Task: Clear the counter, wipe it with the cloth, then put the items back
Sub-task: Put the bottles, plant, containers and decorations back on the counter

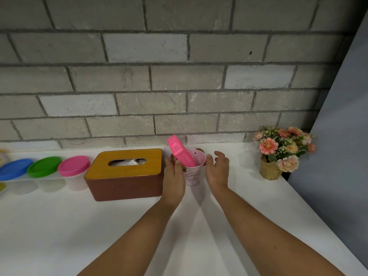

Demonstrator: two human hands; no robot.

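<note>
A small pale pink bucket with printed lettering stands on the white counter near the brick wall. A pink perforated plastic piece leans out of it. My left hand grips the bucket's left side, thumb near the rim. My right hand hovers just right of the bucket with relaxed fingers, touching nothing that I can see. No cloth is in view.
A brown tissue box with a wooden lid sits left of the bucket. Further left stand three tubs with pink, green and blue lids. A flower pot stands at the right, beside a grey panel.
</note>
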